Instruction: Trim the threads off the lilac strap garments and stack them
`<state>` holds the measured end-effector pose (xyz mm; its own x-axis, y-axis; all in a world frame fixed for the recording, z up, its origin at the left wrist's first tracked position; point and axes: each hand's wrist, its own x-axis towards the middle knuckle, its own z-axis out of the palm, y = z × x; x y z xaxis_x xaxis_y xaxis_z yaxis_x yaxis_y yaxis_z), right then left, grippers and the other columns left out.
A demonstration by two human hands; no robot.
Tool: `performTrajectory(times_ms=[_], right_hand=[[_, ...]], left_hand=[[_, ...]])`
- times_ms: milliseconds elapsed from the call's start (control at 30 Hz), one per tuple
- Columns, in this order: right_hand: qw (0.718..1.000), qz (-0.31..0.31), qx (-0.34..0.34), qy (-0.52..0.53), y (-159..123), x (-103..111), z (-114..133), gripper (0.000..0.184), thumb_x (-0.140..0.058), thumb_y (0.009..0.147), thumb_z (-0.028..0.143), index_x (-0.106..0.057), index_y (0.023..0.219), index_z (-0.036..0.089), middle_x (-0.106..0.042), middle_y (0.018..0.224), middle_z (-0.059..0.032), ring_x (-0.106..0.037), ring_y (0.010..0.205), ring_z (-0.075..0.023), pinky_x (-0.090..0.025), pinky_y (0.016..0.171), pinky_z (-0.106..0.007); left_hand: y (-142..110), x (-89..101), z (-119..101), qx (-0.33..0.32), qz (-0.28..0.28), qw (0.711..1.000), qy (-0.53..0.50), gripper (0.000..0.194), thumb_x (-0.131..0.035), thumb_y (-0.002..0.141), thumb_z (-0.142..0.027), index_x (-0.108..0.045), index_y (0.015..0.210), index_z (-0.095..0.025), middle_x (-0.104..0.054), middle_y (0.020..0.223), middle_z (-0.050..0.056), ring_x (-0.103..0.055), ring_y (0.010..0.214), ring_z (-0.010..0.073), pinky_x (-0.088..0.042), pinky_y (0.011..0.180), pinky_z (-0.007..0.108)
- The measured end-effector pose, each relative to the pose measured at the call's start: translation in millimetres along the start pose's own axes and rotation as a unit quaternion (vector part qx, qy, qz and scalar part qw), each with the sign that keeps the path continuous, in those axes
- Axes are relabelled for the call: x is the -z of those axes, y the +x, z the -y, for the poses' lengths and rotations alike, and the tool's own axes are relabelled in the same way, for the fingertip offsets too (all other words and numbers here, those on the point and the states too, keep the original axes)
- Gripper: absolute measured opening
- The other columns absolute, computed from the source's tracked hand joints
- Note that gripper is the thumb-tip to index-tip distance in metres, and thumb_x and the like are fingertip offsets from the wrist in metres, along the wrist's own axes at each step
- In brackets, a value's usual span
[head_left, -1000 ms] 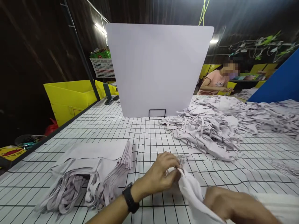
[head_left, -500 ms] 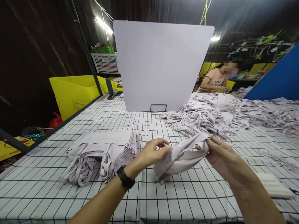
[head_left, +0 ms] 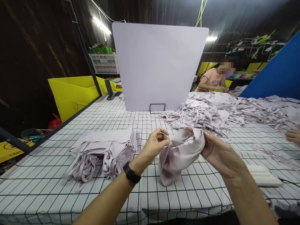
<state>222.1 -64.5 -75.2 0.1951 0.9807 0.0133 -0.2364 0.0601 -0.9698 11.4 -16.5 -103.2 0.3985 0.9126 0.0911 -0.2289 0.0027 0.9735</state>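
Observation:
A soft pale lilac-grey cloth garment (head_left: pixel 180 153) hangs above the table between my two hands, its upper edge spread into an open loop. My left hand (head_left: pixel 154 143), with a black watch on the wrist, pinches its left upper edge between thumb and fingers. At the right end, my right hand (head_left: pixel 215 147) grips the rim; its thumb shows partly inside the loop. To the left of my hands lies a neat stack of like garments (head_left: pixel 103 139), with narrow straps bunched at its near side.
A white board (head_left: pixel 161 68) stands upright behind my hands. Heaped loose garments (head_left: pixel 211 109) spread over the back right of the checked tablecloth (head_left: pixel 112 200). A white pad (head_left: pixel 263 176) lies right. Another person's hand (head_left: pixel 292 136) reaches in there; a co-worker (head_left: pixel 211 81) sits behind.
My hands have lifted the garment slightly, and its loop has opened wider. Another person's hand has come in at the right edge. The view has shifted a little.

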Motion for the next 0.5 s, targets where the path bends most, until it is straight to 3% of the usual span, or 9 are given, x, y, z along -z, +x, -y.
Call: performTrajectory(times_ms=[100,167,233,300,367,500], right_hand=[[1.000,0.004,-0.011,0.012,5,3,-4,0.028,-0.084,0.069,0.047,-0.073,0.082,0.024,-0.073,0.083,-0.0051,-0.064,0.069,-0.0181,-0.055,0.057,-0.028],[0.999,0.018,-0.023,0.017,6,3,-12,0.033,-0.085,0.067,0.048,-0.064,0.070,0.023,-0.059,0.062,0.0000,-0.048,0.050,-0.0123,-0.045,0.044,-0.026],[0.999,0.029,-0.023,-0.026,5,3,-22,0.036,-0.083,0.072,0.052,-0.062,0.076,0.023,-0.050,0.057,0.0039,-0.041,0.047,-0.0108,-0.036,0.040,-0.024],[0.989,0.023,0.008,-0.149,2,4,-33,0.041,-0.083,0.073,0.053,-0.066,0.098,0.025,-0.056,0.066,0.0032,-0.051,0.055,-0.0140,-0.040,0.045,-0.024],[0.951,0.010,0.050,-0.303,0,7,-45,0.052,-0.080,0.074,0.053,-0.064,0.116,0.027,-0.067,0.084,-0.0009,-0.061,0.068,-0.0194,-0.047,0.053,-0.028],[0.883,-0.009,0.141,-0.447,-9,12,-59,0.047,-0.057,0.090,0.060,-0.067,0.123,0.028,-0.070,0.122,-0.0111,-0.066,0.102,-0.0329,-0.053,0.075,-0.043]], left_hand=[[1,10.0,-18,0.057,0.033,0.987,-0.147,0.041,-0.079,0.069,-0.013,-0.051,0.098,-0.019,-0.058,0.074,-0.006,-0.056,0.064,0.0086,-0.042,0.065,0.023],[1,15.6,-24,0.082,0.032,0.977,-0.196,0.046,-0.080,0.065,-0.011,-0.049,0.098,-0.019,-0.057,0.074,-0.006,-0.055,0.063,0.0081,-0.042,0.063,0.023],[1,20.1,-23,0.101,0.019,0.968,-0.230,0.046,-0.078,0.064,-0.009,-0.049,0.098,-0.019,-0.056,0.076,-0.005,-0.054,0.063,0.0082,-0.042,0.063,0.023],[0,23.3,-19,0.111,0.008,0.961,-0.252,0.045,-0.077,0.064,-0.008,-0.050,0.099,-0.018,-0.056,0.078,-0.005,-0.054,0.063,0.0081,-0.042,0.063,0.023],[-3,25.0,-14,0.107,0.009,0.960,-0.260,0.045,-0.077,0.064,-0.008,-0.050,0.099,-0.018,-0.053,0.077,-0.005,-0.052,0.062,0.0074,-0.041,0.061,0.022],[-10,22.6,-9,0.089,0.031,0.963,-0.254,0.044,-0.083,0.065,-0.010,-0.052,0.095,-0.017,-0.047,0.074,-0.007,-0.046,0.061,0.0053,-0.036,0.058,0.019]])
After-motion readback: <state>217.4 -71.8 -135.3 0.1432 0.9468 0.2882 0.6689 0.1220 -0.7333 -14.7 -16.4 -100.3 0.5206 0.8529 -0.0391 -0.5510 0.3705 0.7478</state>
